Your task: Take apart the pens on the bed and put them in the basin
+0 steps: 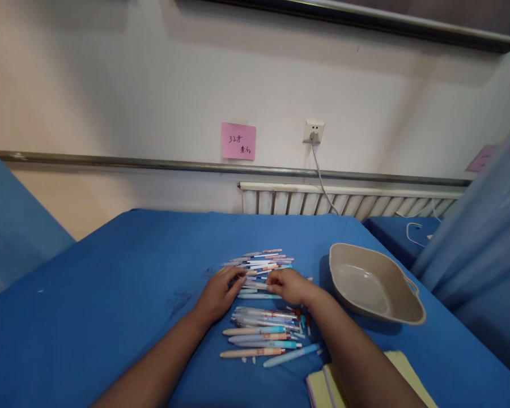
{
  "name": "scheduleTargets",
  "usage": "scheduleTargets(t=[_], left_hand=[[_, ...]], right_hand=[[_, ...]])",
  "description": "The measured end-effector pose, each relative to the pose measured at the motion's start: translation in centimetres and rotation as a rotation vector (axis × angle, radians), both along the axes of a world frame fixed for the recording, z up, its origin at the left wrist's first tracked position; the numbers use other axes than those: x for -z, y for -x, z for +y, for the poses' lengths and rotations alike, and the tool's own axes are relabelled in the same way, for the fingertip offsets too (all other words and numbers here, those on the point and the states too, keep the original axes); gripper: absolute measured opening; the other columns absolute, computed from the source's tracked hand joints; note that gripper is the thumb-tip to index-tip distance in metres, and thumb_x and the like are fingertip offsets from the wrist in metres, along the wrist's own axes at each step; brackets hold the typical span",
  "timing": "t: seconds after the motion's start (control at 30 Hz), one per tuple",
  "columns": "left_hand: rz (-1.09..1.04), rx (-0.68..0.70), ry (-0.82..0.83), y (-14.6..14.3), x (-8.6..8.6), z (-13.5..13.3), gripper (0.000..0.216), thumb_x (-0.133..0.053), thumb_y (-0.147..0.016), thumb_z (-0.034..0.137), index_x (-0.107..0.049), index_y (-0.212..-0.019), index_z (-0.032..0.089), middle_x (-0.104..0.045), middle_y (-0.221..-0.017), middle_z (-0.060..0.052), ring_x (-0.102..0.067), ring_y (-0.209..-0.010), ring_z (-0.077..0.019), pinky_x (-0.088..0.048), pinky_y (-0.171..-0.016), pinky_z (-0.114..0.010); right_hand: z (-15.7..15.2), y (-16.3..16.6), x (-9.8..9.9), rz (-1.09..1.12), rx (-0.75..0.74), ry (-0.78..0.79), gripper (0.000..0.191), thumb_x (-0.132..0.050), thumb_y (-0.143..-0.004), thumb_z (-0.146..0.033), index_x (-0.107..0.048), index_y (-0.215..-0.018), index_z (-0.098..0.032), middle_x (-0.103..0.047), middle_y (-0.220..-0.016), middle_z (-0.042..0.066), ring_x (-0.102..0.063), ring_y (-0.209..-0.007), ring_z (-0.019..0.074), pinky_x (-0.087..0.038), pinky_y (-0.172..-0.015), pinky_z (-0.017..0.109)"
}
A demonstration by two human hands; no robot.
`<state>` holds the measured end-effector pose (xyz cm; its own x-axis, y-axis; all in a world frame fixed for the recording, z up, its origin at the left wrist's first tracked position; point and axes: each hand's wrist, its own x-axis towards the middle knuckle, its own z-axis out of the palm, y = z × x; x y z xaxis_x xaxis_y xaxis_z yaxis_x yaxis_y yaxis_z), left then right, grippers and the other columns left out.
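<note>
Two groups of pens lie on the blue-covered table. At the left ends of the far pens [259, 262], my left hand [219, 293] has its thumb and forefinger close together on the tip of a pale pen [257, 272]. Opposite it, my right hand [292, 285] pinches a light-coloured pen [258, 286] amid the same group, its fingers partly covering the pens' right ends. A light blue pen [257, 296] lies just below both hands. Nearer me is the second group of pens [266, 314], with peach, lilac and blue barrels, roughly side by side. One blue pen [291, 356] slants apart from them.
A beige plastic basin [365, 277] stands right of my right forearm. Folded yellow cloth [397, 362] lies under that forearm. The blue table cover [110, 283] stretches left. Behind are a radiator [289, 201], a wall rail and a plugged-in cable; blue curtains hang at both sides.
</note>
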<state>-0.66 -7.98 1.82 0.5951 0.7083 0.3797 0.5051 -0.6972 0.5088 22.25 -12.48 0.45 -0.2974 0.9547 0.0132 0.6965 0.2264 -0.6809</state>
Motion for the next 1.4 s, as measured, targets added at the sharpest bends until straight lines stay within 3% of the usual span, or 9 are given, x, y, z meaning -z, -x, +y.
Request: scheduleTargets(t=[0.13, 0.3, 0.5, 0.63, 0.87, 1.0, 1.13, 1.3, 1.4], left_hand=[[0.014, 0.132, 0.027, -0.3, -0.4, -0.4, 0.022, -0.052, -0.086, 0.034, -0.061, -0.102, 0.022, -0.065, -0.103, -0.005, -0.057, -0.099, -0.0192, -0.043, -0.089, -0.032], [0.120, 0.065, 0.041, -0.6, -0.9, -0.6, 0.031, -0.036, -0.093, 0.034, -0.064, -0.089, 0.020, -0.067, -0.088, -0.005, -0.059, -0.087, -0.0184, -0.045, -0.083, -0.032], [0.043, 0.119, -0.027, -0.6, -1.1, -0.9, 0.035, -0.052, -0.086, 0.034, -0.054, -0.118, 0.022, -0.060, -0.117, -0.007, -0.052, -0.111, -0.0214, -0.040, -0.096, -0.036], [0.049, 0.075, 0.061, -0.6, -0.7, -0.8, 0.029, -0.039, -0.092, 0.030, -0.058, -0.112, 0.022, -0.066, -0.106, -0.005, -0.059, -0.101, -0.0190, -0.045, -0.090, -0.033], [0.036, 0.095, -0.001, -0.6, -0.5, -0.8, 0.038, -0.051, -0.086, 0.033, -0.053, -0.121, 0.020, -0.062, -0.116, -0.008, -0.055, -0.108, -0.0212, -0.042, -0.094, -0.035], [0.061, -0.024, 0.086, -0.6, -0.5, -0.6, 0.032, -0.035, -0.092, 0.033, -0.059, -0.111, 0.021, -0.070, -0.093, -0.004, -0.065, -0.084, -0.0177, -0.048, -0.080, -0.030], [0.103, -0.152, 0.138, -0.2, -0.4, -0.2, 0.036, -0.036, -0.091, 0.039, -0.059, -0.111, 0.020, -0.069, -0.069, -0.001, -0.066, -0.069, -0.0189, -0.047, -0.066, -0.028], [0.093, -0.255, 0.074, 0.1, -0.5, 0.2, 0.033, -0.041, -0.088, 0.038, -0.061, -0.107, 0.020, -0.070, -0.080, -0.004, -0.064, -0.077, -0.0201, -0.046, -0.068, -0.029], [0.038, -0.204, 0.001, 0.1, -0.4, 0.2, 0.030, -0.045, -0.087, 0.038, -0.061, -0.104, 0.020, -0.069, -0.095, -0.006, -0.061, -0.088, -0.0205, -0.046, -0.079, -0.033]], right_hand=[[0.4, 0.2, 0.9, 0.181, -0.001, 0.053, 0.009, -0.053, -0.083, -0.022, -0.061, -0.083, -0.018, -0.058, -0.065, -0.003, -0.052, -0.059, 0.0100, -0.036, -0.055, 0.019], [0.5, 0.5, 0.2, 0.210, 0.024, 0.009, 0.005, -0.057, -0.081, -0.021, -0.061, -0.080, -0.017, -0.057, -0.066, -0.004, -0.049, -0.061, 0.0091, -0.035, -0.056, 0.019], [0.2, 0.7, -0.3, 0.173, 0.015, -0.065, 0.004, -0.060, -0.079, -0.020, -0.060, -0.080, -0.017, -0.057, -0.067, -0.004, -0.049, -0.063, 0.0090, -0.034, -0.057, 0.019], [0.3, 0.7, -0.4, 0.132, 0.041, -0.069, 0.005, -0.060, -0.080, -0.022, -0.060, -0.083, -0.017, -0.059, -0.071, -0.003, -0.050, -0.065, 0.0094, -0.035, -0.058, 0.019], [0.2, 0.7, -0.7, 0.051, 0.039, -0.146, 0.008, -0.064, -0.076, -0.020, -0.062, -0.083, -0.018, -0.062, -0.079, 0.000, -0.055, -0.073, 0.0111, -0.038, -0.064, 0.020], [0.2, 0.7, -0.7, 0.025, 0.047, -0.146, 0.010, -0.063, -0.077, -0.021, -0.061, -0.087, -0.018, -0.063, -0.083, 0.001, -0.056, -0.075, 0.0117, -0.039, -0.066, 0.020], [0.3, 0.0, -0.9, -0.059, 0.063, -0.156, 0.011, -0.062, -0.077, -0.023, -0.061, -0.088, -0.019, -0.063, -0.087, 0.001, -0.056, -0.079, 0.0128, -0.039, -0.069, 0.021], [0.3, -1.4, -1.4, -0.188, 0.109, -0.161, 0.011, -0.061, -0.077, -0.020, -0.061, -0.089, -0.019, -0.062, -0.091, 0.003, -0.055, -0.083, 0.0139, -0.038, -0.073, 0.023], [0.2, -1.5, -1.7, -0.202, 0.105, -0.161, 0.011, -0.059, -0.079, -0.021, -0.061, -0.090, -0.019, -0.062, -0.092, 0.003, -0.055, -0.083, 0.0138, -0.038, -0.072, 0.023]])
